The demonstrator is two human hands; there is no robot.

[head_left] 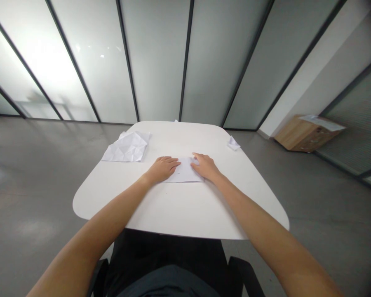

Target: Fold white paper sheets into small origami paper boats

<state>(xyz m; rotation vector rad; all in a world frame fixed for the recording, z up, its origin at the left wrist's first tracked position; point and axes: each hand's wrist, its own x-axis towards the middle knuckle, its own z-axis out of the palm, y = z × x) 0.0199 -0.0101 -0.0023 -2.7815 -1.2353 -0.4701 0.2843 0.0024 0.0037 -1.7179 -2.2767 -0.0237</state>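
A folded sheet of white paper (184, 173) lies flat on the white table (185, 210), its straight near edge toward me. My left hand (164, 168) rests on the sheet's left side, palm down with the fingers stretched out to the right. On the right side my right hand (205, 166) lies over the paper, fingers apart and pointing left and forward. Between the two hands the middle of the sheet shows. Both hands press on the paper from above, and part of it is hidden under them.
Creased white sheets (126, 147) lie at the table's back left. A small folded white paper piece (233, 143) sits near the right edge. Beyond the table stands a frosted glass partition, with a wooden cabinet (306, 133) on the floor at right.
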